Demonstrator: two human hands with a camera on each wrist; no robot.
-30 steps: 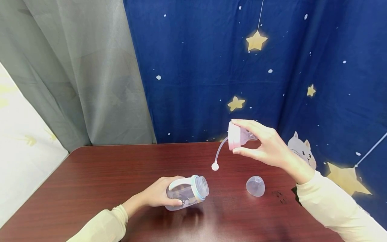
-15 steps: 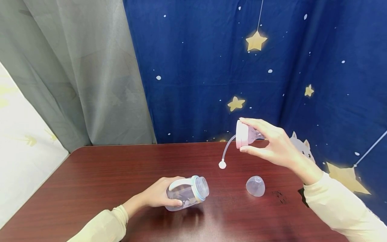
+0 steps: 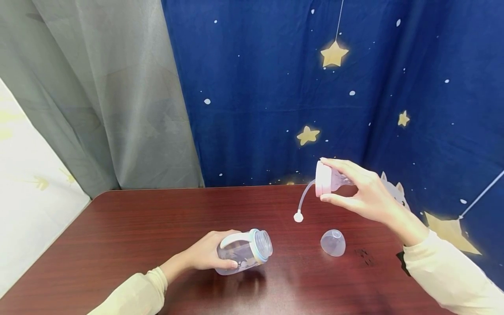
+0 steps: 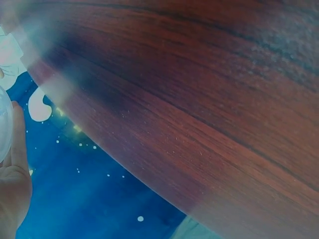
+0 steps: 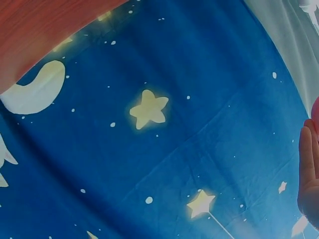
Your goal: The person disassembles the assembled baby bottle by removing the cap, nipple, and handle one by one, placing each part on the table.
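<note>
Tilted over the table, a clear baby bottle [image 3: 242,253] with a white handle and pale blue collar has its open mouth facing right. My left hand [image 3: 208,251] grips its body, thumb in front. Higher up on the right, my right hand [image 3: 362,190] holds a pink bottle top [image 3: 323,179] by its ring, with a clear nipple towards the palm. From the ring's underside hangs a thin straw [image 3: 305,197] ending in a white weighted ball [image 3: 298,216]. The wrist views catch only the edges of the left hand [image 4: 15,184] and right hand [image 5: 309,169].
A clear dome cap [image 3: 333,243] lies on the dark red wooden table [image 3: 157,218], below the right hand. Behind the table's far edge hang a grey curtain [image 3: 130,96] and a blue star-patterned curtain [image 3: 256,87].
My right hand has moved to the right with the bottle top and its straw, away from the bottle. The left hand and bottle have stayed in place.
</note>
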